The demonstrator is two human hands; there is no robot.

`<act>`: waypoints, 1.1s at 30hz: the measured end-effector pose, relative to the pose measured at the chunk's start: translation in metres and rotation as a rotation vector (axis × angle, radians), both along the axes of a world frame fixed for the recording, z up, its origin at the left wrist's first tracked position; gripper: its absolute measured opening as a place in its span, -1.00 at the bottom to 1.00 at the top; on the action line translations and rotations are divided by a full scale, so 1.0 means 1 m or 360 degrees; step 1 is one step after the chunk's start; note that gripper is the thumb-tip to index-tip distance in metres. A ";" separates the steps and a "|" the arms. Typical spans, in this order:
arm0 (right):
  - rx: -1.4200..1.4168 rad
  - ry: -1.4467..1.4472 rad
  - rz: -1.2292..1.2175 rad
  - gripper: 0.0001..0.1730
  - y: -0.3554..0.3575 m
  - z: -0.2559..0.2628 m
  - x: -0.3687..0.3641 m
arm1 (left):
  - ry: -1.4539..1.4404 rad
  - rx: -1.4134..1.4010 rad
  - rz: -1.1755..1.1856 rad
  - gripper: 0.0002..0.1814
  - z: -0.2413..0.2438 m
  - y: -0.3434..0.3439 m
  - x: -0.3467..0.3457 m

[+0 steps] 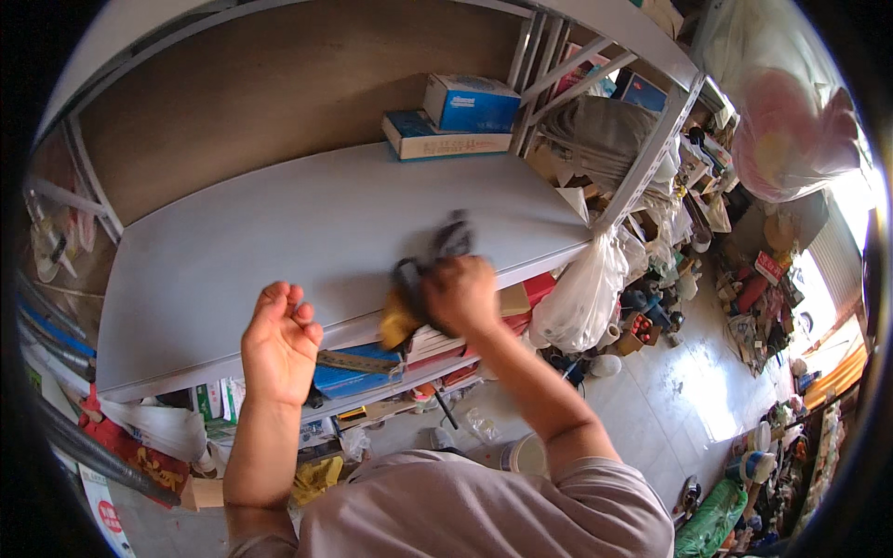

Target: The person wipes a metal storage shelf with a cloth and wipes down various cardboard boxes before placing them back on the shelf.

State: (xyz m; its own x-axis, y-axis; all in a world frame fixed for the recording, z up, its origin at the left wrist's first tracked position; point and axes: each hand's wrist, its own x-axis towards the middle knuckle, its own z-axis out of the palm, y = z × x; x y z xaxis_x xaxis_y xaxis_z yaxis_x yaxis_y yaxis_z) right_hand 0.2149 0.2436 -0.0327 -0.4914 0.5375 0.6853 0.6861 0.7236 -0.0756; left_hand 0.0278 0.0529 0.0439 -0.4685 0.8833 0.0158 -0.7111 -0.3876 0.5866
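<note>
My right hand [460, 293] is closed on a bunched dark and yellow cloth-like thing [411, 296], blurred by motion, over the front edge of a grey metal shelf [244, 237]. Part of that thing reaches up over the shelf board, and its yellow part hangs at the edge; its exact kind cannot be told. My left hand [282, 342] is raised before the shelf's front edge, palm up with the fingers curled, and holds nothing.
Two blue and white cardboard boxes [471, 104] are stacked at the shelf's back right. A white plastic bag [582, 300] hangs at the right post. Below lie boxes and a blue packet [356, 380]. Clutter covers the floor on the right; hoses [104, 446] run at the left.
</note>
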 end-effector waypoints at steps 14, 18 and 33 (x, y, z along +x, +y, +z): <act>-0.0225 -0.0243 0.2104 -0.80 -0.172 0.058 -0.143 | 0.0792 0.0370 0.0535 -0.58 0.019 -0.155 -0.032; 0.0035 0.0057 0.1854 -0.74 -0.098 0.102 -0.156 | 0.0883 0.0395 0.0758 -0.60 0.030 -0.118 -0.012; -0.1034 0.1302 0.0601 -0.59 0.274 0.080 -0.007 | 0.1763 -0.0477 0.0153 -0.36 0.023 0.219 0.024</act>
